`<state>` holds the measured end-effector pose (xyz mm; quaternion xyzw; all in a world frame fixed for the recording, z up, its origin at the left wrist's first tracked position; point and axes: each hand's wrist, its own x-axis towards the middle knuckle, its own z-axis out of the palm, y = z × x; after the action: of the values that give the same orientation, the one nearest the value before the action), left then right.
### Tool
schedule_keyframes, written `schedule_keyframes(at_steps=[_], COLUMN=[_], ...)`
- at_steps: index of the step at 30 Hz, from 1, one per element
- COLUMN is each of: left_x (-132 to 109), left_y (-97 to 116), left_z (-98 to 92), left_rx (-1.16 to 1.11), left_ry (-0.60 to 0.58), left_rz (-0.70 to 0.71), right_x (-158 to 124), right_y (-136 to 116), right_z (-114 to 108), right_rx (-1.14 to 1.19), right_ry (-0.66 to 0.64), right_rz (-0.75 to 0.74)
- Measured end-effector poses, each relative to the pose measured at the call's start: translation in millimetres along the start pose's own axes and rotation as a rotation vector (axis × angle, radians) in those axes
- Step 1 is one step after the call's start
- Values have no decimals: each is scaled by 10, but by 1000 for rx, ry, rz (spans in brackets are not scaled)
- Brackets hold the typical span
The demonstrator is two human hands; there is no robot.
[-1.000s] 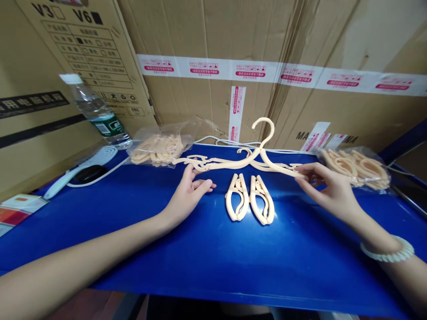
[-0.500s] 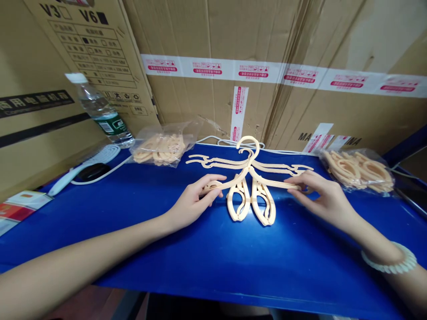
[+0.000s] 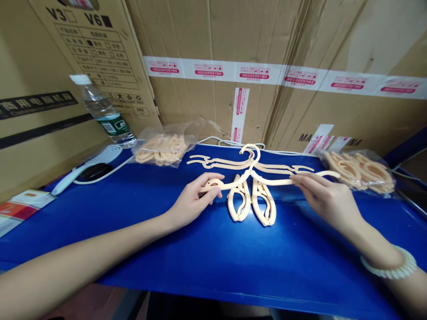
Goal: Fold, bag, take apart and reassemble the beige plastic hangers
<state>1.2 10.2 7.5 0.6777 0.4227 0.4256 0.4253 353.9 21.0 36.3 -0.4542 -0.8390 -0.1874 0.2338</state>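
A cream plastic folding clothes hanger (image 3: pixel 272 182) is held between both hands, its hook toward the back. My left hand (image 3: pixel 196 195) is closed around its left arm, where the end part looks folded back. With thumb and fingers, my right hand (image 3: pixel 328 195) pinches the right arm, whose end part now stretches out past the fingers. Behind it lie spread-out hangers (image 3: pixel 227 164) on the blue table, partly covered by the held one. In front of it rests a folded hanger (image 3: pixel 239 206) with two looped halves.
Bagged folded hangers (image 3: pixel 162 149) lie at the back left, and another bag of hangers (image 3: pixel 360 171) at the back right. A water bottle (image 3: pixel 108 118), a hairbrush (image 3: pixel 90 166) and a black oval object (image 3: pixel 96 171) are at the left. Cardboard boxes (image 3: pixel 207 35) wall the back of the table (image 3: pixel 207 258).
The right end part of the held hanger has swung outward to the right. My right hand has shifted its grip on that arm; my left hand stays nearly still.
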Motion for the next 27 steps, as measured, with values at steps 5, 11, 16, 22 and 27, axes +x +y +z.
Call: schedule_keyframes(at_steps=[5,11,16,22,27], left_x=[1,2,-7,-3,-12], left_y=[-34,-69,-66,-30,8], left_z=[1,-9,-5,3,11], left_rx=[-11,-38,-52,-78,-64], left_ry=[-29,-42,-45,7,-39], left_rz=[12,20,33,-6,17], right_x=[42,110,110,140,144], right_y=[-30,-115,-110,-82,-79], right_z=[-11,-43,-63,-86,-88], right_rx=[57,432,675,883,1131], right_ry=[41,88,51,16,-31], right_rz=[-33,48,261,432,504])
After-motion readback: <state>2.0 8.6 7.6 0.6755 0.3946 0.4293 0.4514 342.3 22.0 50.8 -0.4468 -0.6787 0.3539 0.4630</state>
